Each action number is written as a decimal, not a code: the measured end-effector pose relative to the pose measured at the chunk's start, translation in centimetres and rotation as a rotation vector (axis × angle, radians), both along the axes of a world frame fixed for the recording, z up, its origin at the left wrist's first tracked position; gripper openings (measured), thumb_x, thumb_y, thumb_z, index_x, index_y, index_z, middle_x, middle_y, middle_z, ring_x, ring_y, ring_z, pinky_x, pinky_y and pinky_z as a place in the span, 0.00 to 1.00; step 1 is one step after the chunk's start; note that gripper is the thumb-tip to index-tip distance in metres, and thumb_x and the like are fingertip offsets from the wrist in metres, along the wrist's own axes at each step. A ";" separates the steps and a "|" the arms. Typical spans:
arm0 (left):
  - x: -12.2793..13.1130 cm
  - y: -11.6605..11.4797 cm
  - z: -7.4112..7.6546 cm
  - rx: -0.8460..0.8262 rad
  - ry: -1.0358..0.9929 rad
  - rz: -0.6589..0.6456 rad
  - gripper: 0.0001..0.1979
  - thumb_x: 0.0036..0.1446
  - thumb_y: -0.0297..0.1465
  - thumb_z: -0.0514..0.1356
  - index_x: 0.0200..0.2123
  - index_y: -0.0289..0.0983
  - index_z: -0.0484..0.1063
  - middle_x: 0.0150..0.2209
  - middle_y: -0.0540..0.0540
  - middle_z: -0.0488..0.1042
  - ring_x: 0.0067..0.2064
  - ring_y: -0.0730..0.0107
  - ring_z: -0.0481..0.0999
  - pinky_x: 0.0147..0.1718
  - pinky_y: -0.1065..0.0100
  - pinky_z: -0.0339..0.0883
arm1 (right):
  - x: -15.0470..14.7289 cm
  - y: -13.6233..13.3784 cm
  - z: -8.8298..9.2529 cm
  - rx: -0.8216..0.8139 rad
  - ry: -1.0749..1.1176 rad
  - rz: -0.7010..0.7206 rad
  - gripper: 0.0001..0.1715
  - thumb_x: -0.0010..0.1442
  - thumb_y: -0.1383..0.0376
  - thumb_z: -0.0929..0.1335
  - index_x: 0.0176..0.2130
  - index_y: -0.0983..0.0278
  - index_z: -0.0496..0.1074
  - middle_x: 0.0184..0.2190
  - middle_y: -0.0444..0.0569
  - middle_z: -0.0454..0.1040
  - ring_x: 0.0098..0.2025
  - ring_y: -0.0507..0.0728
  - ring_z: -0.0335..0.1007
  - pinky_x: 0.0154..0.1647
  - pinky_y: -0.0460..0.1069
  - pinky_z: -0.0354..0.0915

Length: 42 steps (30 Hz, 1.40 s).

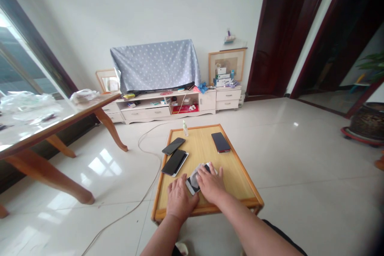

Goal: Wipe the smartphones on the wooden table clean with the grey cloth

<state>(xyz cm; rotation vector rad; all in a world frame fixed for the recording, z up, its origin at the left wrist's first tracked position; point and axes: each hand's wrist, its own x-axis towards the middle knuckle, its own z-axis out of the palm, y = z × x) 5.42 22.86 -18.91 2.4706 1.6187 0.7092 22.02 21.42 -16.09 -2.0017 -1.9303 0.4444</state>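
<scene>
A white-framed smartphone lies at a slant near the front of the small wooden table. My left hand steadies its lower left end, with the thumb along the near edge. Under the fingers of my right hand a pale grey cloth or wipe is pressed against the screen and covers part of it. To the left a dark phone rests on top of a white one, and another black phone lies just behind them.
A phone stack lies at the table's right side, and a small clear spray bottle stands at its back left. A cable crosses the floor. Further left is a larger table; a white cabinet lines the wall.
</scene>
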 end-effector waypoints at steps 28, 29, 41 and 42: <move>0.0 -0.7 1.5 -0.053 0.016 0.028 0.31 0.50 0.39 0.62 0.58 0.38 0.64 0.52 0.41 0.73 0.57 0.52 0.68 0.59 0.54 0.53 | 4.3 1.1 0.0 0.364 0.415 -0.180 0.14 0.59 0.64 0.65 0.43 0.60 0.78 0.40 0.47 0.78 0.39 0.55 0.73 0.42 0.46 0.66; 0.0 -0.7 1.5 -0.050 0.016 0.028 0.30 0.51 0.39 0.62 0.58 0.38 0.64 0.52 0.41 0.74 0.56 0.52 0.68 0.59 0.54 0.53 | 4.4 1.2 -0.2 0.360 0.423 -0.210 0.16 0.61 0.63 0.63 0.44 0.60 0.77 0.41 0.48 0.78 0.41 0.56 0.73 0.43 0.47 0.66; 0.0 -0.6 1.6 -0.058 0.019 0.024 0.29 0.50 0.37 0.62 0.57 0.39 0.65 0.52 0.41 0.74 0.56 0.52 0.69 0.59 0.53 0.55 | 2.9 1.1 -1.4 0.155 0.162 -0.201 0.08 0.60 0.67 0.66 0.33 0.60 0.76 0.40 0.47 0.73 0.37 0.54 0.69 0.37 0.47 0.58; 0.0 -0.6 1.6 -0.058 0.018 0.021 0.30 0.50 0.37 0.62 0.57 0.39 0.65 0.52 0.41 0.74 0.56 0.52 0.69 0.59 0.53 0.55 | 2.9 1.1 -1.2 0.158 0.166 -0.211 0.09 0.61 0.68 0.65 0.33 0.60 0.75 0.39 0.47 0.72 0.36 0.53 0.69 0.37 0.47 0.58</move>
